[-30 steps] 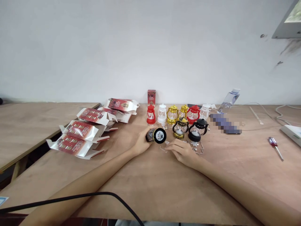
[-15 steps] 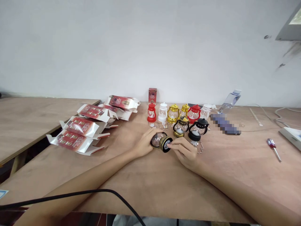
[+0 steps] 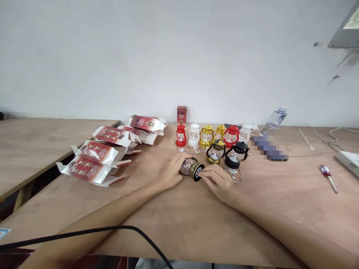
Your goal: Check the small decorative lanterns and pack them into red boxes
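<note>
Black-and-gold lantern (image 3: 191, 169) sits tilted in the left hand (image 3: 173, 172), nearer than the upright lanterns (image 3: 215, 153), its base (image 3: 195, 172) seemingly unfinished, the right hand (image 3: 219, 180) there, fingers narrow, any held piece hidden.

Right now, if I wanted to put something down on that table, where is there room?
There's bare tabletop between the left forearm and right forearm, and between the right forearm and the screwdriver. A narrower gap lies between the boxes and left hand. It's crowded beyond the held lantern and right hand: standing lanterns, small loose parts.
</note>
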Motion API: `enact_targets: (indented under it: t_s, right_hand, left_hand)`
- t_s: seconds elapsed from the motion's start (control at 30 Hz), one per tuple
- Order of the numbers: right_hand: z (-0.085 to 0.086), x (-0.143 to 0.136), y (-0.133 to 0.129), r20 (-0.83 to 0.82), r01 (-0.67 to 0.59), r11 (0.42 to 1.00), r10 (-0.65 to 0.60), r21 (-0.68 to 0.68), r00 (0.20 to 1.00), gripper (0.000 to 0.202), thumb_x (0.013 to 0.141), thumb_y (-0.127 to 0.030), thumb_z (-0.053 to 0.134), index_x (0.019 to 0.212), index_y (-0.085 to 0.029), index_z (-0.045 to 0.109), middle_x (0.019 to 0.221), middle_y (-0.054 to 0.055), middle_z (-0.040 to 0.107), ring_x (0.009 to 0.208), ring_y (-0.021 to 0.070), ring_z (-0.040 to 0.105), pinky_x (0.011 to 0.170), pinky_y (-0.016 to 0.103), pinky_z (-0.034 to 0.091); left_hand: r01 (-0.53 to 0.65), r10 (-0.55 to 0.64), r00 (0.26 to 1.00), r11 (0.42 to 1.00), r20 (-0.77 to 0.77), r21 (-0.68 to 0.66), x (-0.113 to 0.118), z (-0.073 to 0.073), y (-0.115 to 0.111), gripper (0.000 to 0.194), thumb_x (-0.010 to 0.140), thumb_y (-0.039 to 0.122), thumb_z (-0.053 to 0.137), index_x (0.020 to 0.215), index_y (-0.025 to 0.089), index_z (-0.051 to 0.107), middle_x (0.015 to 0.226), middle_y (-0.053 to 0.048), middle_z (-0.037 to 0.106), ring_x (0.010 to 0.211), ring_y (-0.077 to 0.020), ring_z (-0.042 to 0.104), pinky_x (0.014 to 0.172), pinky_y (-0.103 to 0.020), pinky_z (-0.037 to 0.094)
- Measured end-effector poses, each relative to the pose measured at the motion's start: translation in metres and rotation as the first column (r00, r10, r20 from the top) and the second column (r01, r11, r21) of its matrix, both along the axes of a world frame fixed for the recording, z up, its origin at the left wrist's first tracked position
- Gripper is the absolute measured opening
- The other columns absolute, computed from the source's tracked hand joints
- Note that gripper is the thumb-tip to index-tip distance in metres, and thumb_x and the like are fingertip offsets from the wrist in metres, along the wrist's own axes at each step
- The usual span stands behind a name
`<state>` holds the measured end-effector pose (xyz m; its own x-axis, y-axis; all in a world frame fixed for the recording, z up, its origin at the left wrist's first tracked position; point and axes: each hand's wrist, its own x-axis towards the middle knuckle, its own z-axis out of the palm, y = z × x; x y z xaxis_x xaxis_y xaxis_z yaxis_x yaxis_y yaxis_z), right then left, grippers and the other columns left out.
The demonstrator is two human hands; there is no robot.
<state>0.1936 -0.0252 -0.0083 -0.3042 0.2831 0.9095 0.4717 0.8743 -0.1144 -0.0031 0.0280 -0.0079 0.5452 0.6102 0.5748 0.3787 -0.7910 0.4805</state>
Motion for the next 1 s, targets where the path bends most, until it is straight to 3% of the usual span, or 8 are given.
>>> enact_targets:
  t_s: [0.43,0.6,0.7,0.77,0.87,1.0]
  right_hand:
    - [-0.0034,0.0011,0.0003,0.075,0.045,0.997,-0.040,-0.066,0.996,0.020,0.088,-0.006,0.049,0.095,-0.019,0.062,0.083,0.006,0.064,0.073,0.0142,0.057,0.066,0.026,0.049]
    - [-0.0031,-0.0002,0.0010,-0.041,0.037,0.990,-0.043,-0.136,0.998,0.011,0.086,-0.010,0.057,0.088,-0.021,0.058,0.080,0.003,0.057,0.074,0.0137,0.055,0.066,0.025,0.047]
    - [-0.0023,-0.0002,0.0028,-0.204,-0.041,0.945,-0.027,-0.324,0.979,0.023,0.078,-0.025,0.070,0.091,-0.022,0.051,0.086,0.003,0.054,0.076,0.0152,0.054,0.066,0.027,0.048]
    - [-0.0024,-0.0004,0.0031,-0.251,-0.141,0.875,0.023,-0.463,0.968,0.032,0.076,-0.033,0.072,0.096,-0.021,0.049,0.091,0.004,0.054,0.075,0.0152,0.054,0.067,0.028,0.049]
    - [-0.0036,-0.0023,0.0013,-0.267,-0.240,0.772,0.094,-0.589,0.959,0.028,0.080,-0.037,0.067,0.097,-0.021,0.050,0.088,0.003,0.055,0.076,0.0148,0.056,0.069,0.028,0.050]
    - [-0.0046,-0.0046,-0.0002,-0.330,-0.237,0.784,0.043,-0.574,0.943,0.028,0.083,-0.036,0.063,0.102,-0.022,0.049,0.089,0.003,0.058,0.079,0.0152,0.058,0.072,0.028,0.050]
  left_hand:
    - [-0.002,0.005,1.000,0.996,-0.030,0.087,-0.0031,-0.0010,0.0003,0.046,0.074,0.004,0.052,0.117,0.020,0.046,0.112,-0.008,0.056,0.106,-0.0227,0.052,0.092,-0.036,0.043]
    - [0.004,0.005,0.998,0.987,-0.055,0.163,-0.0037,-0.0002,-0.0025,0.046,0.077,0.007,0.054,0.120,0.018,0.044,0.116,-0.010,0.053,0.111,-0.0234,0.050,0.096,-0.037,0.042]
    - [0.020,-0.008,0.998,0.979,-0.064,0.201,-0.0048,-0.0001,-0.0047,0.045,0.079,0.011,0.056,0.121,0.019,0.044,0.117,-0.012,0.053,0.113,-0.0246,0.050,0.097,-0.039,0.042]
    - [0.029,-0.016,0.998,0.974,-0.061,0.223,-0.0050,0.0001,-0.0065,0.042,0.081,0.013,0.055,0.121,0.019,0.046,0.118,-0.012,0.054,0.114,-0.0253,0.050,0.096,-0.040,0.043]
    - [0.032,-0.024,0.999,0.970,-0.035,0.241,-0.0041,0.0011,-0.0081,0.041,0.081,0.013,0.055,0.120,0.020,0.047,0.119,-0.012,0.055,0.116,-0.0251,0.050,0.098,-0.041,0.042]
    - [-0.039,0.024,0.993,0.991,0.119,0.127,-0.0026,0.0015,-0.0027,0.042,0.075,0.009,0.056,0.115,0.020,0.049,0.114,-0.010,0.058,0.109,-0.0233,0.054,0.095,-0.040,0.043]
